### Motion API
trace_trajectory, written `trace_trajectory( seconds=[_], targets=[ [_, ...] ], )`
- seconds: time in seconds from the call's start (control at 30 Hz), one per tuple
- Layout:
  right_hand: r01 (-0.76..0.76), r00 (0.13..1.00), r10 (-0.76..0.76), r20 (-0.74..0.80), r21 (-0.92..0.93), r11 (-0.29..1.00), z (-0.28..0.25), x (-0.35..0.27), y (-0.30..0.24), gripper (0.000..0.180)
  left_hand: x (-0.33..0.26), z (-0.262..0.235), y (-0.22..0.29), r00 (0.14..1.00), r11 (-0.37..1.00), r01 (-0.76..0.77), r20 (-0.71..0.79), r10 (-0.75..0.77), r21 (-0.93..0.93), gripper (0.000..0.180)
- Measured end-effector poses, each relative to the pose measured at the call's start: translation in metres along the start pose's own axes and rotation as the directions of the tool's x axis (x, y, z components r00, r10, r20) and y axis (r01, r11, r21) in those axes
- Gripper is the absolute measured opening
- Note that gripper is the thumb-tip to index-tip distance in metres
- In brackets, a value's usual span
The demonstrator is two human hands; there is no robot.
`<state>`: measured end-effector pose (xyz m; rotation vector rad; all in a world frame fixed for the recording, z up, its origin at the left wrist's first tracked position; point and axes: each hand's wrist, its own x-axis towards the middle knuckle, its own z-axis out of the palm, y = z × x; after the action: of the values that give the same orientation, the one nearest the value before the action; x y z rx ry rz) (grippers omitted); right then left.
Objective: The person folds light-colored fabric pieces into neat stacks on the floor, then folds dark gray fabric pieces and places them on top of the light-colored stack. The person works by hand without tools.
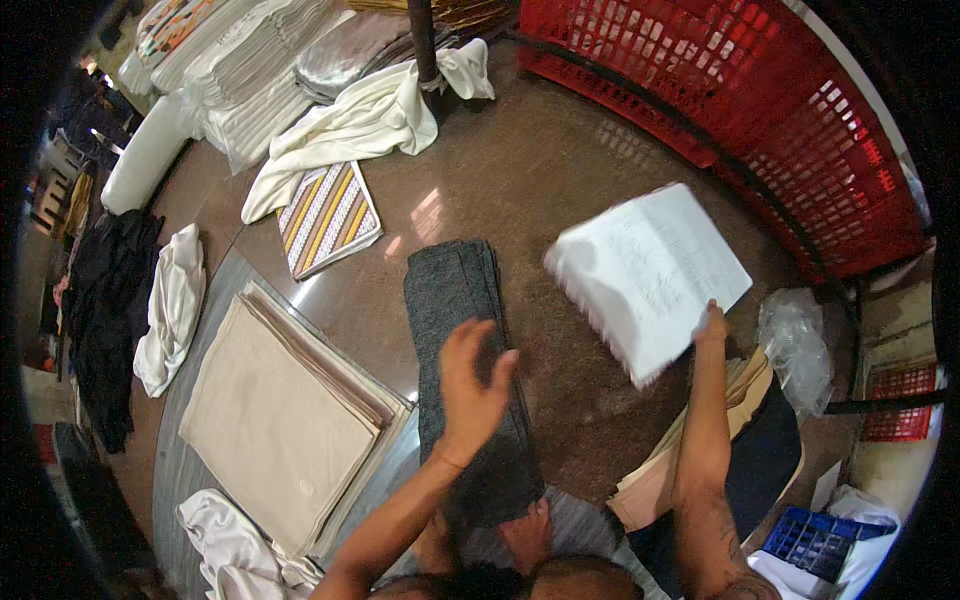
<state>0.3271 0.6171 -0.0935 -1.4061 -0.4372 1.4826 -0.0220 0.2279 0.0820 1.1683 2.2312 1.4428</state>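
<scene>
A long dark grey folded cloth (452, 290) lies in front of me. Over it hovers my left hand (475, 385), open, with the thumb spread away from the fingers; whether it touches the cloth I cannot tell. My right hand (708, 325), reaching out to the right, grips the near right edge of a white sheet of paper (655, 270). Faint marks show on the paper, and its left edges are blurred by motion. I cannot make out whether it is one sheet or several. Beside the grey cloth on the left is a stack of flat beige fabric pieces (280, 410).
A striped folded piece (330, 215) and a draped white cloth (350, 125) lie farther off. Red plastic crates (720, 90) stand far right. Tan and black fabric pieces (750, 450) and a clear plastic bag (797, 340) are at right. Bare feet (527, 535) show below the grey cloth.
</scene>
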Motion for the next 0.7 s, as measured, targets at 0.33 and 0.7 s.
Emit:
trace_trajectory(
  seconds=[0.33, 0.7],
  targets=[
    [0.169, 0.862, 0.055, 0.503, -0.389, 0.905, 0.088, -0.154, 0.051, 0.028, -0.120, -0.047, -0.080, 0.761, 0.740, 0.620, -0.033, -0.648, -0.260, 0.061],
    [0.444, 0.789, 0.269, 0.552, -0.815, 0.372, 0.121, -0.377, 0.122, 0.096, -0.116, 0.016, -0.051, 0.918, 0.836, 0.397, 0.162, -0.363, -0.379, 0.073]
  ],
)
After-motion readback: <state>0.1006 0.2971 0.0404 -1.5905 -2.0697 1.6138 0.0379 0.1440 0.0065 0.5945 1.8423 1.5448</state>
